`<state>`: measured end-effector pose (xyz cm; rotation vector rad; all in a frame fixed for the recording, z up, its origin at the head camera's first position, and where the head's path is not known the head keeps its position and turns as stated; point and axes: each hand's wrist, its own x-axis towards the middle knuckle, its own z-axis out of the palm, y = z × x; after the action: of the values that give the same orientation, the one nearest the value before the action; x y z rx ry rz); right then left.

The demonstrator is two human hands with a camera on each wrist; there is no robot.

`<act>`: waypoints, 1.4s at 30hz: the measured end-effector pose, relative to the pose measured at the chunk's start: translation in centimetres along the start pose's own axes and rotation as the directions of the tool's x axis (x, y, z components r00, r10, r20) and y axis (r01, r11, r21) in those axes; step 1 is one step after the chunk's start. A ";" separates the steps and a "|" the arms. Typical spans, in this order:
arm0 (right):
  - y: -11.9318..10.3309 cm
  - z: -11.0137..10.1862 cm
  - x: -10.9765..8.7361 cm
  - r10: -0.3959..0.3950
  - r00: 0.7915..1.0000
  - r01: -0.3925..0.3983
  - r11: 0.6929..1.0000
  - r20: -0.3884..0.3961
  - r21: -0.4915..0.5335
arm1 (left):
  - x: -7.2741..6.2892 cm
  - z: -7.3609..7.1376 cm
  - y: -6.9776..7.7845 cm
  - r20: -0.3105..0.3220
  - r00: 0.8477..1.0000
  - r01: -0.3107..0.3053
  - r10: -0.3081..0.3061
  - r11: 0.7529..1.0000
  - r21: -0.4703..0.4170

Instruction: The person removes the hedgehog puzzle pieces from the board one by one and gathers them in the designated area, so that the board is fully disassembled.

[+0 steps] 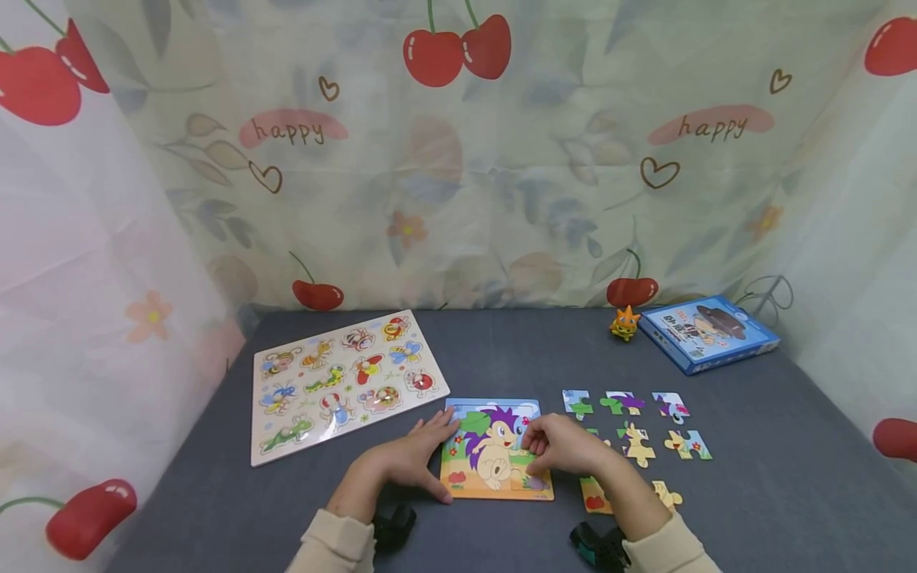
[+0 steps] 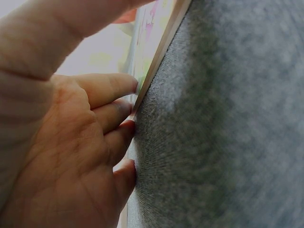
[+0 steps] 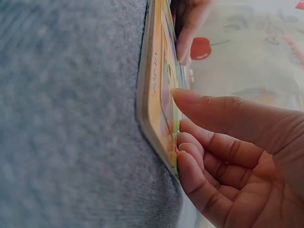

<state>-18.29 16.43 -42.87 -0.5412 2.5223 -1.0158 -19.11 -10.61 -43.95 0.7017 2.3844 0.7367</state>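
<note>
A small hedgehog jigsaw board (image 1: 494,487) lies flat in front of me, its picture framed in orange and blue. My left hand (image 1: 415,455) rests along its left side, fingers stretched toward the upper edge and thumb at the lower corner. Over the right side of the board, my right hand (image 1: 569,446) has curled fingers and pinches a puzzle piece (image 3: 166,107) low in the picture. The thumb (image 3: 187,96) touches down on that piece, and the other fingertips come down close to the board's right edge. The hand partly hides this area.
Several loose puzzle pieces (image 1: 637,446) lie in rows to the right, some behind the right forearm. An insect peg board (image 1: 344,382) sits at the left. At the back right are an orange toy figure (image 1: 625,324) and a blue box (image 1: 709,330).
</note>
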 end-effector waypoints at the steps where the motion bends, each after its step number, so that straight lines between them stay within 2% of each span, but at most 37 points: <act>1: 0.0 0.0 0.0 -0.002 1.000 0.002 1.000 0.000 0.002 | 0.0 0.0 0.0 -0.001 1.000 -0.002 0.002 1.000 0.001; 8: 0.0 -0.1 0.0 -0.005 1.000 0.005 1.000 0.007 0.019 | -0.2 0.0 -0.1 -0.001 1.000 -0.013 0.013 1.000 -0.003; 22: 1.0 -0.6 -0.2 0.005 0.999 -0.013 0.984 0.045 0.178 | -0.2 0.1 0.0 -0.008 1.000 -0.012 0.012 1.000 -0.007; 31: 1.1 -0.9 -0.2 0.012 0.993 -0.044 0.962 0.117 0.269 | 0.0 0.0 -0.2 -0.005 1.000 -0.006 0.006 1.000 -0.004; 37: 1.3 -1.6 -0.7 0.014 0.991 -0.054 0.948 0.131 0.312 | -0.1 0.1 -0.2 -0.008 1.000 -0.009 0.009 1.000 -0.004; 42: 2.1 -2.7 -1.5 0.007 0.993 -0.043 0.950 0.117 0.309 | -0.2 0.0 -0.1 -0.008 1.000 -0.012 0.012 1.000 -0.012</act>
<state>-18.77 20.12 -42.27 -0.4573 2.2047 -1.3019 -19.01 -10.80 -44.00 0.7097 2.3830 0.7590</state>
